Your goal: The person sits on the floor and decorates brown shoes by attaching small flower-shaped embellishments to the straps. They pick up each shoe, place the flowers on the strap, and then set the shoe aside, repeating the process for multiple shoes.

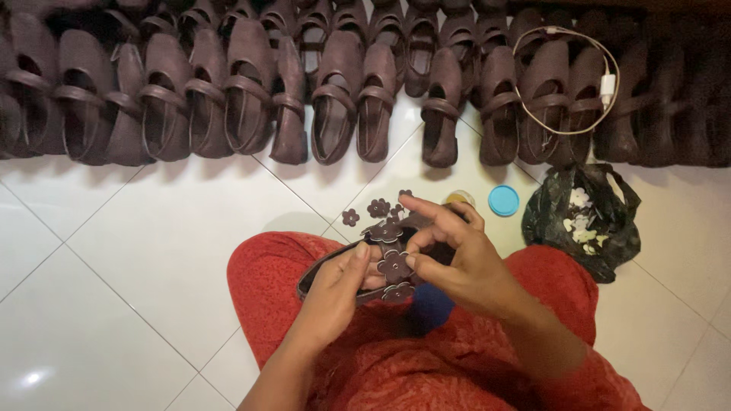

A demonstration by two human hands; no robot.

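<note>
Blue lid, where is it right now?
In the head view the blue lid lies flat on the white tile floor, right of centre, between the right hand and the black plastic bag, just below the shoe row.

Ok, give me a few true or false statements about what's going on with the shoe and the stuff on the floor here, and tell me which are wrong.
1. Both hands are on a brown shoe held over the lap. True.
2. Brown flower cutouts sit along the shoe's strap. True.
3. The lid on the floor is red. False: it is blue.
4. The rows of shoes along the top are white. False: they are dark brown.
5. A white cable lies coiled on the shoes at the right. True.
6. The black bag is tied shut. False: it is open, with pale flower pieces showing.
</note>
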